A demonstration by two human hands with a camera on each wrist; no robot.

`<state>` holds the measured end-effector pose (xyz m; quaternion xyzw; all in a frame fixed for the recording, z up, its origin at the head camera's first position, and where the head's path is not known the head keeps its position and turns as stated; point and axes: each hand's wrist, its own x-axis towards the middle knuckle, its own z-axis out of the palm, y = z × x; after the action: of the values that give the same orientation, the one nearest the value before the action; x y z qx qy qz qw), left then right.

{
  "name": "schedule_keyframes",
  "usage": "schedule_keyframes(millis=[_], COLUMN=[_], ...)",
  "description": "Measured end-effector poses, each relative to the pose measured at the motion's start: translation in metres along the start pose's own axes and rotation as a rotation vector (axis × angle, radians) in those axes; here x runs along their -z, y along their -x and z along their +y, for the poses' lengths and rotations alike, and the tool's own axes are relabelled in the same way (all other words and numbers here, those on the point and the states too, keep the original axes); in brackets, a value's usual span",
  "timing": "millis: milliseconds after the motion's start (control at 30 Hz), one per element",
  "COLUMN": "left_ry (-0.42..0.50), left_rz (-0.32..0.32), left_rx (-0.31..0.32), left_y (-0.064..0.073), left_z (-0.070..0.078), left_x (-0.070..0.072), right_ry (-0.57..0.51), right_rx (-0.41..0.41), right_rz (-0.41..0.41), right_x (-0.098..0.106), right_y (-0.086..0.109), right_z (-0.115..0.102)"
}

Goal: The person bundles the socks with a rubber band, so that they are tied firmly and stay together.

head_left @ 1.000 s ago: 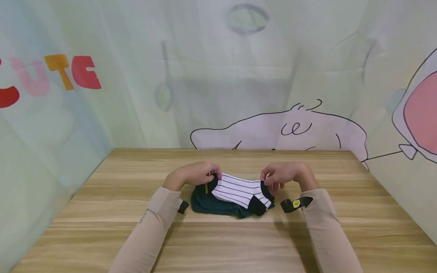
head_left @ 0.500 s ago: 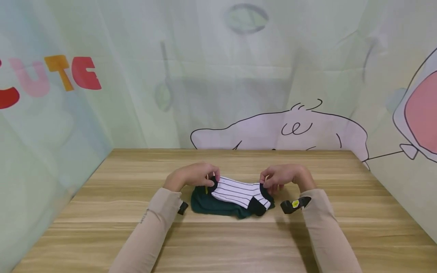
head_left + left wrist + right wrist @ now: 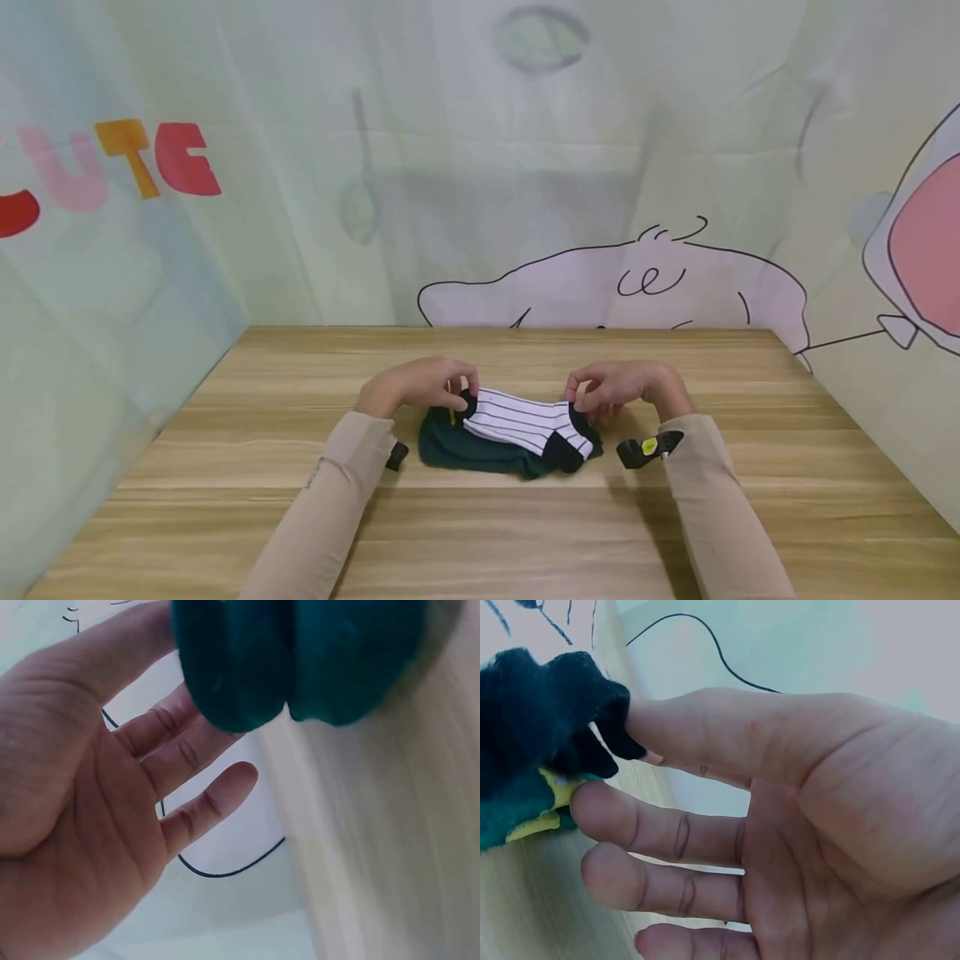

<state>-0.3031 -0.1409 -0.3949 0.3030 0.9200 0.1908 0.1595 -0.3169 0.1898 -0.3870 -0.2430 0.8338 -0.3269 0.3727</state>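
A white ankle sock with thin dark stripes and a black toe, heel and cuff lies stretched sideways over a folded dark green fabric piece. My left hand pinches the sock's black toe end; its fingertips are partly hidden behind the green folds in the left wrist view. At the other end, my right hand holds the black cuff between thumb and index finger. Its other fingers are spread, near yellow patches on the green fabric.
Both hands work over a wood-grain table. A printed curtain with cartoon drawings stands behind it and along both sides. Dark wrist-worn devices show beside the sleeves, such as the right one.
The sock's upper edge has sunk slightly, so it lies flatter on the green fabric. Both hands have shifted a little left, still at the sock's two ends.
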Motion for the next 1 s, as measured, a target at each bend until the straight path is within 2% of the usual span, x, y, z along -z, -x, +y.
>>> schedule_keyframes(millis=[167,300,567,1000], left_ry=[0.037,0.040,0.023,0.017], left_rz=[-0.008,-0.017,-0.023,-0.036], left_rx=[-0.033,-0.033,-0.024,0.004], left_y=[0.002,0.002,0.000,0.000], left_z=[-0.009,-0.013,-0.012,-0.011], left_x=[-0.001,-0.001,0.000,-0.001], right_ry=[-0.015,-0.022,-0.018,0.045], right_rx=[-0.003,-0.008,-0.006,-0.041], right_rz=[-0.013,-0.019,-0.008,0.004], right_x=[0.000,-0.001,-0.001,-0.006], right_y=[-0.004,-0.006,-0.007,-0.015], right_z=[0.003,0.004,0.002,0.000])
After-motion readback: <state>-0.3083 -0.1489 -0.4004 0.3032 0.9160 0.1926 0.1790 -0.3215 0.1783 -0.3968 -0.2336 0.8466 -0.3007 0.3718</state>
